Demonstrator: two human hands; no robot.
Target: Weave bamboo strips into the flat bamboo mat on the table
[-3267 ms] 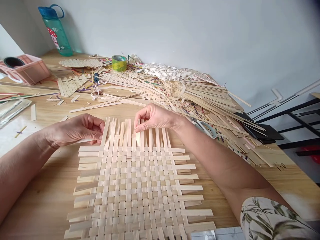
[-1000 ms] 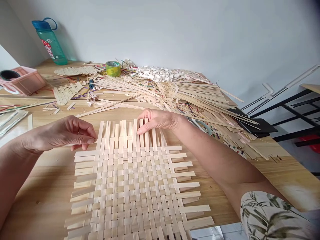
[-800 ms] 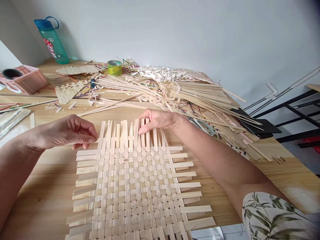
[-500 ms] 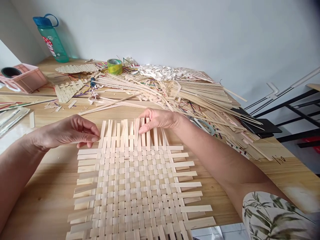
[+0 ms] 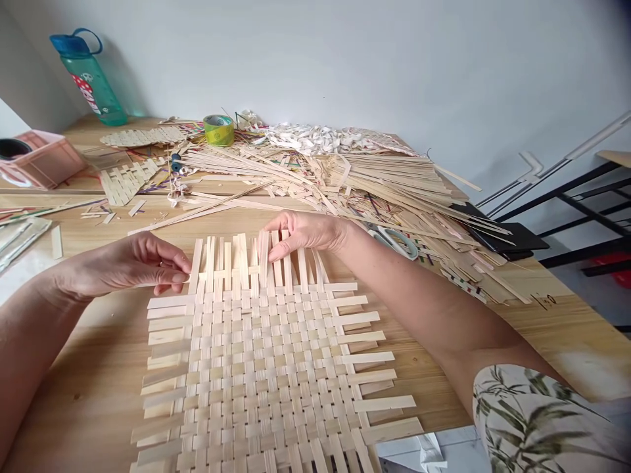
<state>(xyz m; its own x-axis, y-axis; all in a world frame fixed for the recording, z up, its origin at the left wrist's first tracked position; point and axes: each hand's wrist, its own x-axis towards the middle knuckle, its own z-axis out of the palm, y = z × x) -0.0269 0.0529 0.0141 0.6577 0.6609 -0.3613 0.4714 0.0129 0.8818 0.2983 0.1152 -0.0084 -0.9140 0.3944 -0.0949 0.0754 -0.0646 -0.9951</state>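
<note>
A woven mat of pale wood strips (image 5: 266, 368) lies flat on the table, its loose strip ends sticking out at both sides and the top. At the mat's upper left, my left hand (image 5: 142, 263) pinches a thin crosswise wood strip (image 5: 221, 276) that runs among the upright ends. My right hand (image 5: 300, 233) is at the top edge, thumb in front and fingers behind, closed on an upright strip end (image 5: 263, 253). The right end of the crosswise strip is hidden among the uprights.
Behind the mat lie a heap of loose wood strips (image 5: 394, 184), a tape roll (image 5: 219, 131) and white shreds (image 5: 315, 138). Scissors (image 5: 394, 242) rest right of my right wrist. At the back left are a blue-green bottle (image 5: 93, 85) and a pink basket (image 5: 54, 161).
The whole view has shifted slightly, so most things sit a little further left. Both hands keep their grips near the mat's top edge.
</note>
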